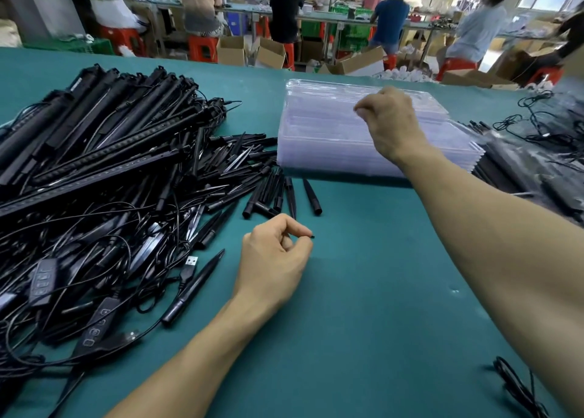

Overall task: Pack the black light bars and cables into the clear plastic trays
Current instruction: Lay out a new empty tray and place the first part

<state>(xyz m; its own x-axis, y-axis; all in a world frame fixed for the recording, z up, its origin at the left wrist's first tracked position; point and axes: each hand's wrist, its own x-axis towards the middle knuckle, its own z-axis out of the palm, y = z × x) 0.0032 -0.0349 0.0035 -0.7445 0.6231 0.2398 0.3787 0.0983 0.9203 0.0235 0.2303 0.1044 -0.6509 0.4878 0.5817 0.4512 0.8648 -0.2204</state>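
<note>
Tray stack lies far-centre on the bench under my right hand, fingers curled, hold on the top tray unclear; my left hand, nearer the light bars heaped to its left with long axes running far-right, pinches a small black piece.

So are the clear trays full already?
Empty, as far as shows. The stack of trays looks clear right through, with nothing black inside; the bars lie piled beside it.
</note>
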